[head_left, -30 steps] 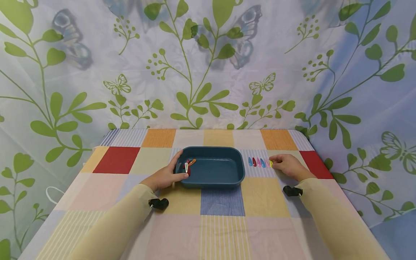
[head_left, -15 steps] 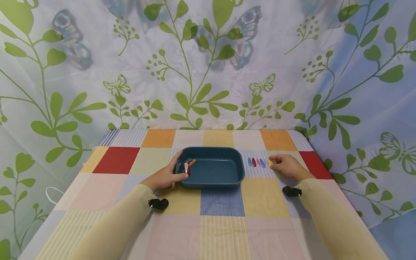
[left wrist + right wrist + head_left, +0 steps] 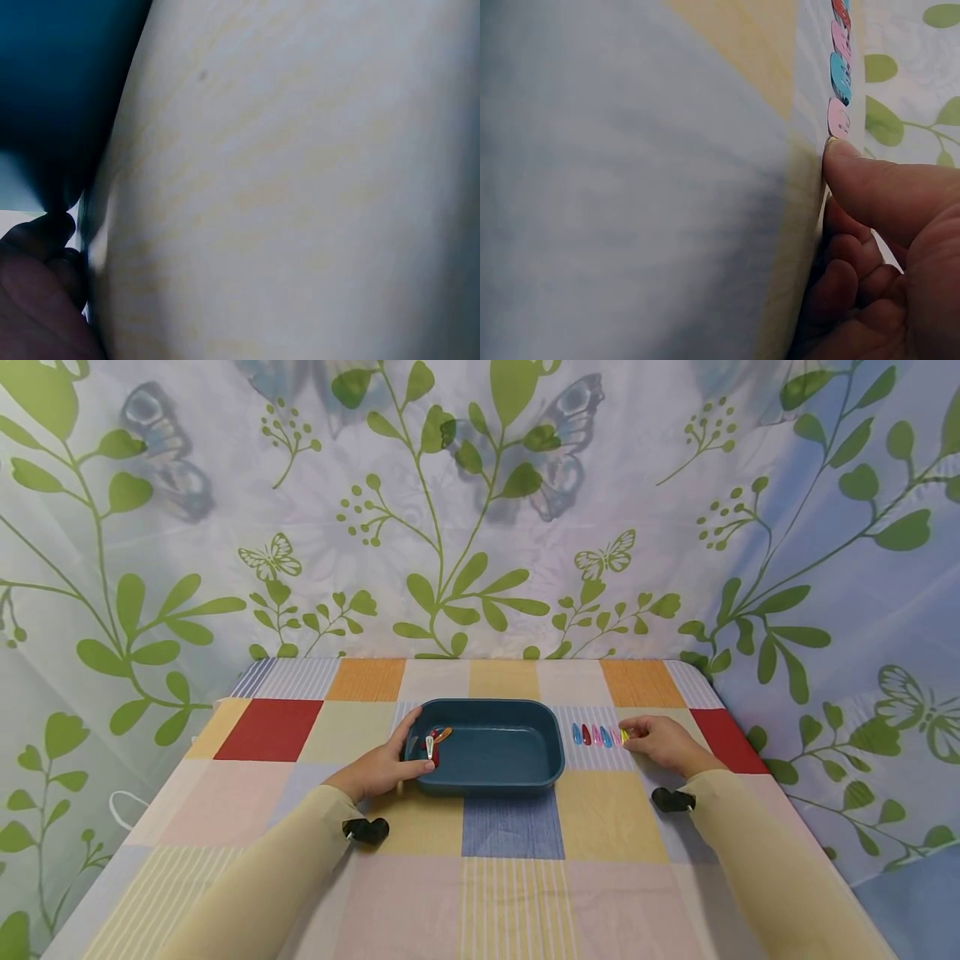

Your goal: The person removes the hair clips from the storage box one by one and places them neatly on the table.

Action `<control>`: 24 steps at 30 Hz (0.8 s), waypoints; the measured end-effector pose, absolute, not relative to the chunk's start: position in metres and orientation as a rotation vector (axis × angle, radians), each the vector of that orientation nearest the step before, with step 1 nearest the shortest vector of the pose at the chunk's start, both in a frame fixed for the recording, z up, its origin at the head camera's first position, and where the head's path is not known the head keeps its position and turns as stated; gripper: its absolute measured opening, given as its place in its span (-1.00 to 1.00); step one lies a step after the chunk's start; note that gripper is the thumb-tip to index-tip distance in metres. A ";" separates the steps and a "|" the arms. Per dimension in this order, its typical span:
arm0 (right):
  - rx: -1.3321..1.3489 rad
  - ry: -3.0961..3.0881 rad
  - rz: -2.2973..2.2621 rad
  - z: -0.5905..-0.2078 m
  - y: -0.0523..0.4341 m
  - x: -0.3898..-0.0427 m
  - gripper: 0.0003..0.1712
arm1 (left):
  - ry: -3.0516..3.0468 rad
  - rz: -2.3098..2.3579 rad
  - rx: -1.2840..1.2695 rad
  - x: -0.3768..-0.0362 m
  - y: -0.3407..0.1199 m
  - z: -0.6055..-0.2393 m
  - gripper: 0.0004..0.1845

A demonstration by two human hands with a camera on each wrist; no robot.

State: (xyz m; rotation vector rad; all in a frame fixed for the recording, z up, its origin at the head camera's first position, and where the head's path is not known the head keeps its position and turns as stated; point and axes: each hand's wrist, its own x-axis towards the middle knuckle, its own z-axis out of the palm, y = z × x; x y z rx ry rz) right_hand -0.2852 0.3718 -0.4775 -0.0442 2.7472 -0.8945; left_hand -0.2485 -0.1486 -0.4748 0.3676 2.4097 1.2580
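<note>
My left hand [image 3: 381,767] grips the left end of a dark blue plastic tray [image 3: 487,789], with the thumb at its front corner. Inside that end lie several hair clips [image 3: 442,735], among them an orange, a white and a red one; the thumb partly covers them. To the right of the tray runs a row of snap hair clips [image 3: 596,735] in blue, red and pink. At the row's right end my right hand [image 3: 663,743] pinches a yellow hair clip [image 3: 624,737] against the cloth. In the right wrist view the thumb [image 3: 885,187] touches down beside a pink clip [image 3: 838,118].
A patchwork tablecloth [image 3: 510,902] covers the table. Behind it hangs a curtain [image 3: 480,527] with leaves and butterflies, which also closes off both sides. A white cable loop [image 3: 120,810] shows at the table's left edge.
The right hand has shifted very slightly left at the yellow clip. The left hand and the tray look unmoved.
</note>
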 end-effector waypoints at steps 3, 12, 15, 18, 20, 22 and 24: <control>-0.043 2.738 -0.892 -0.478 0.372 -0.286 -0.44 | 2.419 1.249 0.371 -0.249 -0.149 -0.476 0.10; -0.102 2.751 -0.886 -0.475 0.372 -0.285 -0.50 | 2.408 1.266 0.377 -0.248 -0.149 -0.475 0.11; -0.098 2.748 -0.880 -0.474 0.371 -0.285 -0.52 | 2.398 1.278 0.376 -0.249 -0.149 -0.476 0.11; -0.102 2.746 -0.870 -0.474 0.371 -0.285 -0.53 | 2.398 1.278 0.378 -0.249 -0.149 -0.477 0.11; -0.109 2.751 -0.859 -0.474 0.372 -0.285 -0.54 | 2.399 1.274 0.377 -0.250 -0.149 -0.477 0.11; -0.108 2.751 -0.855 -0.474 0.372 -0.285 -0.54 | 2.398 1.277 0.376 -0.249 -0.149 -0.477 0.11; -0.103 2.747 -0.860 -0.474 0.373 -0.285 -0.53 | 2.399 1.275 0.377 -0.249 -0.149 -0.477 0.11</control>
